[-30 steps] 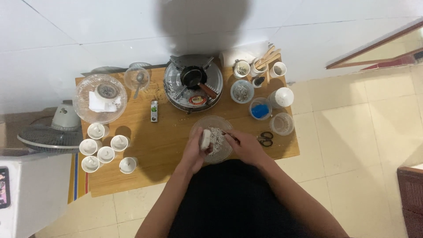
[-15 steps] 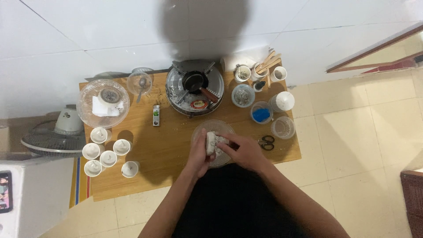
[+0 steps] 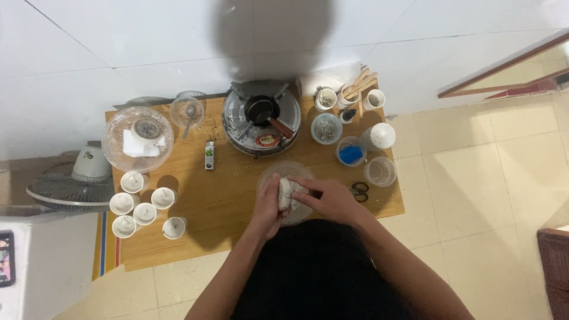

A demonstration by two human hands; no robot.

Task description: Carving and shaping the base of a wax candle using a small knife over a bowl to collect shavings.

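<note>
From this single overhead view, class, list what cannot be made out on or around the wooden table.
- Head view: the pale whitish block is partly covered by the left hand and right hand; its underside and each grip are hidden.
- The clear glass bowl beneath: its contents are masked by the hands.
- The small white cups: their contents are too small to tell.
- The grey electric fan: partly hidden under the table edge.

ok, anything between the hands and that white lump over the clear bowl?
Nothing visible. The left hand and right hand both already grip the white lump directly, over the clear bowl. The scissors lie off to the right on the table, apart from the hands.
</note>
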